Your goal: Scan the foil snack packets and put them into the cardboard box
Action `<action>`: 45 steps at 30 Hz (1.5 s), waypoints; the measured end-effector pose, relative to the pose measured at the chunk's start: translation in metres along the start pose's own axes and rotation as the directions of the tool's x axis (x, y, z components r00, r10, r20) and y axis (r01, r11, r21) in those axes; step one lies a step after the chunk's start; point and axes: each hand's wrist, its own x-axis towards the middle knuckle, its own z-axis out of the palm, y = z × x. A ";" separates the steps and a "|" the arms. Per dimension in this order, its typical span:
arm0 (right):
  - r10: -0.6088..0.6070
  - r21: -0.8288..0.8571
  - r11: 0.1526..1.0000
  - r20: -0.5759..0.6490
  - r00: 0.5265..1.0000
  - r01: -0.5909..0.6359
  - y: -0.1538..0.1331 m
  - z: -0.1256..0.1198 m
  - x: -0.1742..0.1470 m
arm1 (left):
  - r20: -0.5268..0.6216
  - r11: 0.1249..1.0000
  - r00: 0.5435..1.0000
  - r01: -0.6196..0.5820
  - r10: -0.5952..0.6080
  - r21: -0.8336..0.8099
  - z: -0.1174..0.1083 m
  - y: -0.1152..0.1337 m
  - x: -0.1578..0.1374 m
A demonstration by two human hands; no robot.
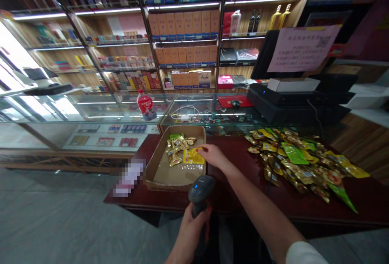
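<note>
The scanner [201,189] is clenched upright in the left hand [194,223], probably so its front's kept uncovered, while a yellow packet [193,157] is pinched by the right hand's [214,156] grip inside the cardboard box [154,162], presumably used to keep loose stuff corralled.

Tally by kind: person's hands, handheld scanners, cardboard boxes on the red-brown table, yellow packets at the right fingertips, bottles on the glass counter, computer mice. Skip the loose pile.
Hands: 2 (left hand, right hand)
Scanner: 1
Cardboard box: 1
Yellow packet: 1
Red bottle: 1
Mouse: 1
Total: 7
</note>
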 end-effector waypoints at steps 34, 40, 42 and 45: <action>-0.090 -0.689 0.698 -0.355 0.931 -0.195 0.100 -0.061 -0.117 | 0.094 0.997 0.993 0.064 -0.068 0.045 0.035 0.011 -0.004; -0.097 -0.457 0.884 -0.378 0.921 -0.095 0.094 -0.067 -0.114 | 0.078 0.998 0.996 0.042 -0.046 0.048 0.034 0.010 0.000; -0.114 -0.402 0.914 -0.394 0.912 -0.059 0.094 -0.069 -0.113 | 0.075 0.999 0.997 0.028 -0.031 0.043 0.034 0.010 0.002; -0.105 -0.313 0.949 -0.446 0.889 -0.045 0.096 -0.070 -0.110 | 0.078 0.999 0.997 0.008 -0.012 0.050 0.036 0.012 0.004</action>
